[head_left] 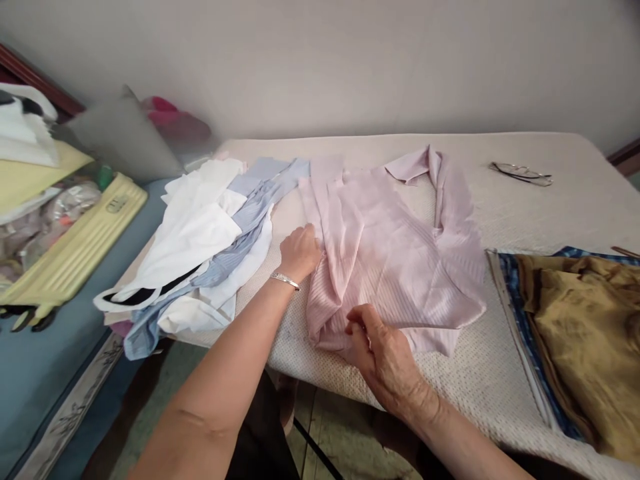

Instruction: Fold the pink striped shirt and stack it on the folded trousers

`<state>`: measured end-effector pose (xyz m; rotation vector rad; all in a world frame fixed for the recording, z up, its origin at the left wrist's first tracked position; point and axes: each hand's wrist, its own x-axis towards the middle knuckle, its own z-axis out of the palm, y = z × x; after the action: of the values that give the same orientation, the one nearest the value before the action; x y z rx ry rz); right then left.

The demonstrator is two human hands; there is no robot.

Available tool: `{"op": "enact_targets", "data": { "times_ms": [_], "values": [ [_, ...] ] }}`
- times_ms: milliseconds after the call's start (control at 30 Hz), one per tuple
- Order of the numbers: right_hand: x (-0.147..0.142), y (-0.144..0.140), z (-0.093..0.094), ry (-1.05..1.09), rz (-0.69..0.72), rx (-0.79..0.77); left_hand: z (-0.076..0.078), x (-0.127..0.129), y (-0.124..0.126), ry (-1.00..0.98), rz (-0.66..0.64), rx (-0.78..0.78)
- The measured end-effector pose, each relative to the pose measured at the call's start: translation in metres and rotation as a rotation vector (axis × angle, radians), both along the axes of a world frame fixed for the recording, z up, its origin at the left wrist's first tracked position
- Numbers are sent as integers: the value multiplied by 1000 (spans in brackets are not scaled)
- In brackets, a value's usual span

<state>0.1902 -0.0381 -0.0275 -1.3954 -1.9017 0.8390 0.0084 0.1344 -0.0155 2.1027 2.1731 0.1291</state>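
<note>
Flat on the counter point(575, 200), near its front edge, lies a pink shirt point(400, 260) of thin, finely ribbed cloth with a soft sheen, one sleeve folded across its body and its collar turned up toward the far edge. Both hands work on it, set apart from each other. The left hand point(299, 253), a silver bangle at its wrist, comes in with a straight forearm and rests curled, knuckles up, on the shirt's left side; whether its fingers grip the cloth cannot be told. The right hand point(383, 357) reaches up from the front edge, wrist bent, thumb and fingers pinched on the bunched hem.

Just left of the shirt, hanging over the counter's left front corner, lies a loose heap of clothes point(200, 253): smooth white pieces and a pale blue striped one. At the right edge sits crumpled gold fabric point(585, 320) on a blue patterned cloth. Glasses point(523, 173) lie folded near the far right corner. The counter's cover is cream with a small dotted weave.
</note>
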Motion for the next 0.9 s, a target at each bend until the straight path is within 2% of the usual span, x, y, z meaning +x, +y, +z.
{"op": "enact_targets", "data": {
  "times_ms": [100,200,367,567,667,767,833,900],
  "values": [
    [4,5,4,0,-28,-1,0,3,-2,-9,-112,7],
    [-4,1,4,-48,71,87,-5,4,-2,-8,-176,-40],
    [-26,-18,-8,-269,313,283,-12,3,0,5,-182,-70],
    [-32,-37,-12,-393,432,387,-14,-2,2,-12,-185,-74],
    [-28,-34,-12,-350,350,355,-4,-6,-2,-27,-211,-25],
    [-25,-23,-13,-325,233,359,14,-3,-14,-106,-274,-48],
    [-25,-18,-13,-337,223,377,26,3,-26,-182,-367,-175],
    [-27,-18,-11,-379,270,389,32,11,-40,-175,-463,-342]
  ]
}}
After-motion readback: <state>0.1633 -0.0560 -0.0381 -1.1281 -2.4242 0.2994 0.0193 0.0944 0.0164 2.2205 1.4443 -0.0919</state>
